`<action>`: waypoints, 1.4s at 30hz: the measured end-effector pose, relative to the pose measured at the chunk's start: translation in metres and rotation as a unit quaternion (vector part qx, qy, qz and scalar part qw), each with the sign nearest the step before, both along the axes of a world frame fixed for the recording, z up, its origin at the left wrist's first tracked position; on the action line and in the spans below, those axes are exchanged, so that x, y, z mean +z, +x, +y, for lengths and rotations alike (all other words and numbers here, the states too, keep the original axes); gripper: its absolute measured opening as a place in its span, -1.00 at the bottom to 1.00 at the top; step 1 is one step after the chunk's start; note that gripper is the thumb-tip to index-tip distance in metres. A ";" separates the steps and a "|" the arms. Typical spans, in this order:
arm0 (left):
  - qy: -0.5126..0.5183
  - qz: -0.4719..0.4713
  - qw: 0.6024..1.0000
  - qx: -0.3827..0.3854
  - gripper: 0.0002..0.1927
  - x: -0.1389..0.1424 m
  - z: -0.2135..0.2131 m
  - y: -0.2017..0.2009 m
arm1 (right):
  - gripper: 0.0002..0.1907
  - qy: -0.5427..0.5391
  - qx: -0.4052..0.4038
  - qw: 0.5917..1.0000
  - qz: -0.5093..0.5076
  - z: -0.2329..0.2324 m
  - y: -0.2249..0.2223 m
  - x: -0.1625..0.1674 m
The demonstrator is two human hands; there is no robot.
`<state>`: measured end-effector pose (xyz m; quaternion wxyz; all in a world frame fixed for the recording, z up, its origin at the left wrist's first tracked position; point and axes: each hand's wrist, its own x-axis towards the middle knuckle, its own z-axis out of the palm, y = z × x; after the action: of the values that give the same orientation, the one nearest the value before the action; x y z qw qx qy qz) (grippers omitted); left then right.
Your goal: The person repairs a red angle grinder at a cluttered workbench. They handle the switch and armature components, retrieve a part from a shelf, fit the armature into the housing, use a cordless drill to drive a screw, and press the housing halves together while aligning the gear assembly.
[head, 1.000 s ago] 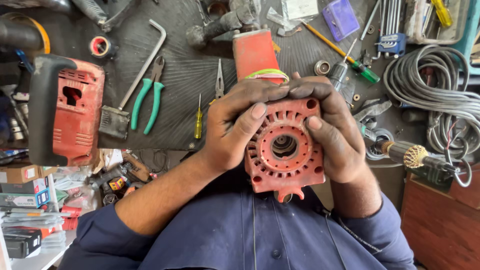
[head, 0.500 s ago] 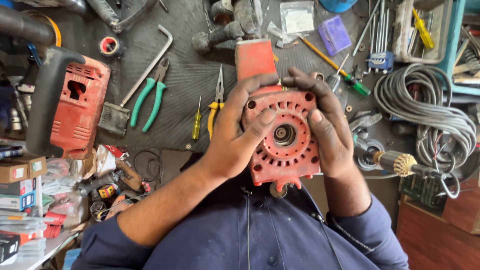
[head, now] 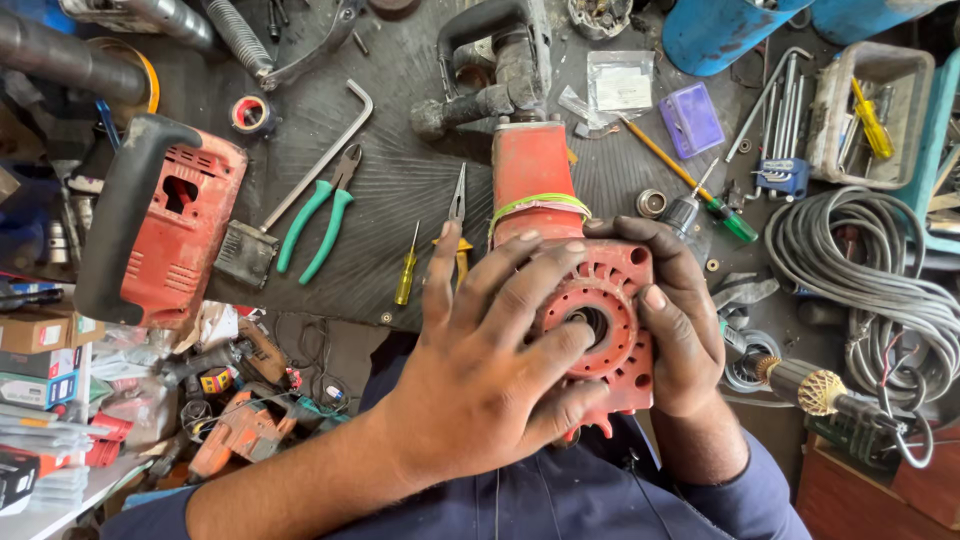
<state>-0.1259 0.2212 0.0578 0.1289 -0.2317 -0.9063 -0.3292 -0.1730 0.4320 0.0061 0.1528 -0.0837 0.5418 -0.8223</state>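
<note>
Squarely between both hands, left hand [head: 490,370] and right hand [head: 678,320] clasp the red motor housing [head: 600,310].

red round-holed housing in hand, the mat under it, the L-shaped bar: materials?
Red vented motor housing, held by left hand and right hand: looks like moulded plastic, matte, scuffed; painted cast metal is possible. Dark ribbed bench mat: likely rubber, dull, fine grooves. L-shaped hex bar: bare steel by its grey sheen.

A dark ribbed bench mat [head: 400,190] carries green-handled pliers [head: 318,215] and a yellow screwdriver [head: 407,270].
</note>
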 end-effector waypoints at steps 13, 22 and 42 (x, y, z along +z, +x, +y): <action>0.067 -0.034 0.997 -0.011 -0.62 -0.007 0.007 -0.002 | -0.36 0.026 0.006 0.999 0.026 0.004 -0.003 -0.003; 0.181 -0.056 0.982 -0.017 -0.39 -0.023 -0.008 -0.014 | -0.15 -0.007 -0.004 0.999 0.033 -0.001 0.001 -0.003; 0.310 -0.070 0.947 -0.044 -0.51 -0.060 -0.003 -0.031 | -0.32 0.077 0.027 0.992 0.093 0.010 -0.010 -0.017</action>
<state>-0.1570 0.2183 -0.0024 0.1163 -0.1961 -0.7554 -0.6144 -0.1831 0.4420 -0.0106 0.1300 -0.1621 0.6131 -0.7622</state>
